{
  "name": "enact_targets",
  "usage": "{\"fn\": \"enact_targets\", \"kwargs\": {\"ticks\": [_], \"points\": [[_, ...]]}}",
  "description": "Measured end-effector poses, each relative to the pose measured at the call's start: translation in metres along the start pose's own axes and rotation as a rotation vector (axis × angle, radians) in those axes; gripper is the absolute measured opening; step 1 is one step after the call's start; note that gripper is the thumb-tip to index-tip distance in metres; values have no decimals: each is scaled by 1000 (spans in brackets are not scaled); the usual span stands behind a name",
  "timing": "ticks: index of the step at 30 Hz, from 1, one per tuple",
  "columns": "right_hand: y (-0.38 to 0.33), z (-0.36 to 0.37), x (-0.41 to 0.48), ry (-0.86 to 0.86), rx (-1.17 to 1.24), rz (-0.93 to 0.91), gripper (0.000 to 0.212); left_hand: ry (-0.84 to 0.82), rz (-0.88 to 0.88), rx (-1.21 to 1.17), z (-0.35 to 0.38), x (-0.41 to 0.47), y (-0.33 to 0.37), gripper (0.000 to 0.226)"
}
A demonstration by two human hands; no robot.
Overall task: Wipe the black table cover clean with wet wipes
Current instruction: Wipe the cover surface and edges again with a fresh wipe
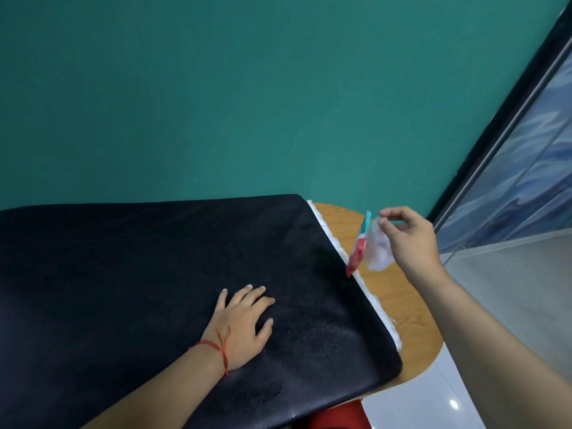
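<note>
The black table cover (139, 274) runs off the picture's left and bottom edges and hides most of the tabletop (402, 305). At its right end, the wet wipe (379, 253) and the red-and-teal packet (359, 249) are blurred, and the packet's print is unreadable. A red thing (335, 416) below the near edge is cut off.

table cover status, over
Left hand flat on black table cover. Right hand pinches wet wipe, pack hanging beside it. Wipe not yet on cover.
</note>
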State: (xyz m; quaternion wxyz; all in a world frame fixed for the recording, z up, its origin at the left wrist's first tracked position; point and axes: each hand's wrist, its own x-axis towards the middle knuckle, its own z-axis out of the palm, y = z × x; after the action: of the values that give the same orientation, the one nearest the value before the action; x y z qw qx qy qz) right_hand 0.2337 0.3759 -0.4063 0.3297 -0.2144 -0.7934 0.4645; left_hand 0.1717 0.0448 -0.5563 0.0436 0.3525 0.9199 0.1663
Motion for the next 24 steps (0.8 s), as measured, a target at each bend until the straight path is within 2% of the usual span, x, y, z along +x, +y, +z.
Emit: {"fn": "enact_targets", "kwargs": {"ticks": [2,5,7,8,11,13,16,19,24], "points": [[-19,7,-12,-102,106,15,9,39,-14,-78,-10,5,5,68],[-44,27,-37,-303,183,0,10,327,18,-499,-41,3,25,44],[-60,45,-56,-420,221,-23,14,502,53,-737,-63,-10,41,44],[-67,54,-65,-466,240,-37,14,560,87,-759,-75,-19,48,46],[-82,78,-86,-608,227,-80,14,576,219,-593,-102,-42,59,54],[-91,92,-99,-679,231,-79,15,506,176,-540,-107,-55,52,58],[-103,107,-114,-685,272,-60,13,490,58,-577,-104,-81,28,55],[-117,121,-125,-670,344,-40,11,610,80,-459,-104,-115,-4,35],[-146,143,-145,-695,379,-36,11,628,101,-249,-98,-168,-61,36]]}}
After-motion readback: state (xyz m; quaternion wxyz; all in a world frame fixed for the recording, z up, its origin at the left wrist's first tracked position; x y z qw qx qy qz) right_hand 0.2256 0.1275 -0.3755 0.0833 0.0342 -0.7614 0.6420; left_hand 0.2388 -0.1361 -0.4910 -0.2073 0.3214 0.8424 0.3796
